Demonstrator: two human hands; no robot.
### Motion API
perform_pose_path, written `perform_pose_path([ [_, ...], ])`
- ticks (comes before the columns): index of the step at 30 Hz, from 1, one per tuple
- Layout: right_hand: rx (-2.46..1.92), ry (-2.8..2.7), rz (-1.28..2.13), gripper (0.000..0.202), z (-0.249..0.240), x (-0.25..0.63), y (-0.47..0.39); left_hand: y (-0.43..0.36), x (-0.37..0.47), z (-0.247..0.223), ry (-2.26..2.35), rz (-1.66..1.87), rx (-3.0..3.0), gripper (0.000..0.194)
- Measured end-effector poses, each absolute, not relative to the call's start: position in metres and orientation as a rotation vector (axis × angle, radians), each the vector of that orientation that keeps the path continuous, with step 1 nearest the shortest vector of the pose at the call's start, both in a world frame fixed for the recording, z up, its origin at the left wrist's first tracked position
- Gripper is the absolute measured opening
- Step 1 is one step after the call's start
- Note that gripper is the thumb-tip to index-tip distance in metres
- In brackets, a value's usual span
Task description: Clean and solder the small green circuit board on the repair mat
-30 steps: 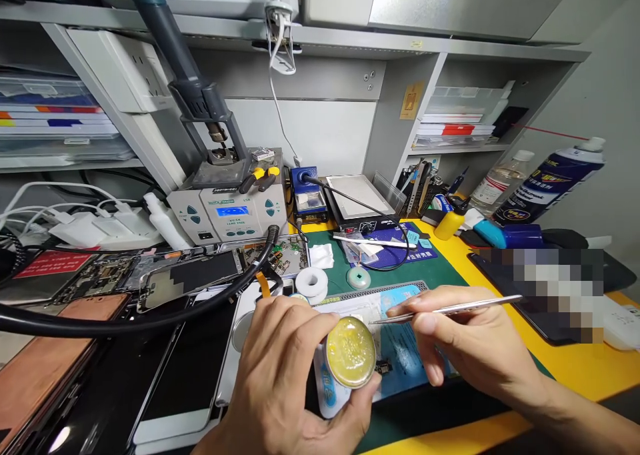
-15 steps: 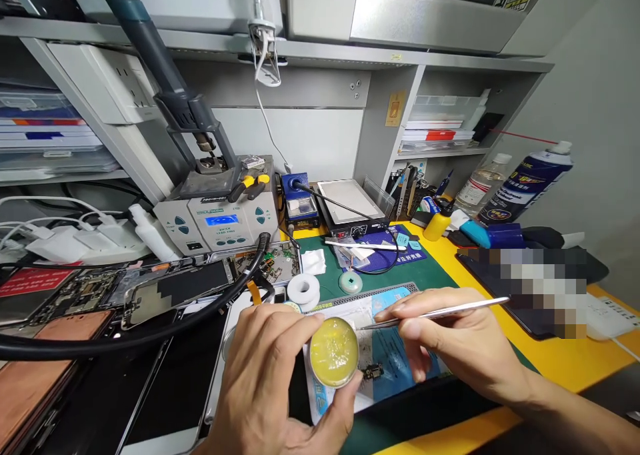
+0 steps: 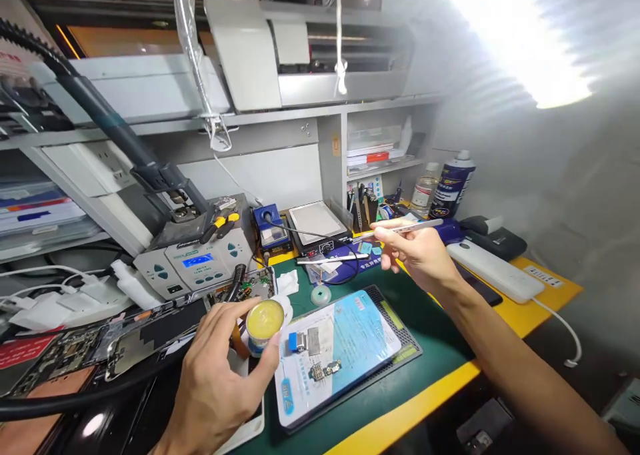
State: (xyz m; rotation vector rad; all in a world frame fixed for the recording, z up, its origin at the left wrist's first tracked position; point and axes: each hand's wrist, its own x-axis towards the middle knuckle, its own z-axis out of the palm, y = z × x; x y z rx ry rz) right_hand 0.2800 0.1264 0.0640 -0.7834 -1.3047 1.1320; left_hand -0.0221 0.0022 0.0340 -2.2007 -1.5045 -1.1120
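Note:
My left hand [image 3: 215, 368] grips a small round tin of yellow paste [image 3: 265, 319] between thumb and fingers, its open top facing up. The tin is just left of a blue-and-white flat pack [image 3: 367, 328]. On that pack lie a small circuit board piece [image 3: 325, 371] and a connector with a blue end [image 3: 300, 341]. Farther back and to the right, my right hand [image 3: 417, 251] pinches slim silver tweezers [image 3: 413, 227]. Their tips point left, over the area near the pen holder, away from the tin.
A rework station [image 3: 195, 261] with a thick black hose stands at the left. Behind are a soldering iron unit [image 3: 270, 228] and a heating plate [image 3: 320, 228]. A spray can [image 3: 453, 185], a clear bottle [image 3: 424, 189] and a white power strip [image 3: 495, 271] are at the right.
My right hand has drawn the tweezers away from the tin, up and outward. The tin in my left hand has moved left and away from the camera. The view has tilted up.

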Motion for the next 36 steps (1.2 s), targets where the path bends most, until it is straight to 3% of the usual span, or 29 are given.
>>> perform_pose_path([
  [8, -0.810, -1.298, 1.047, 0.015, 0.074, 0.308, 0.146, 0.044, 0.069, 0.069, -1.478, -0.639, -2.532, 0.031],
  [15, -0.889, -1.242, 1.035, 0.020, 0.073, 0.321, 0.159, 0.126, 0.151, 0.061, -1.508, -0.031, -2.867, 0.036],
  [20, -0.889, -1.207, 1.023, 0.020, 0.072, 0.325, 0.164, 0.140, 0.174, 0.054, -1.523, 0.141, -2.938, 0.038],
  [25, -0.861, -1.182, 0.976, 0.017, 0.070, 0.327, 0.166, 0.128, 0.160, 0.069, -1.542, 0.020, -2.951, 0.036],
  [32, -0.817, -1.396, 0.984, 0.018, 0.069, 0.312, 0.148, 0.069, 0.067, 0.136, -1.710, -0.553, -2.741, 0.028],
  [36, -0.787, -1.442, 0.838, 0.019, 0.068, 0.278, 0.110, 0.011, 0.049, 0.111, -1.673, -0.893, -2.533, 0.022],
])
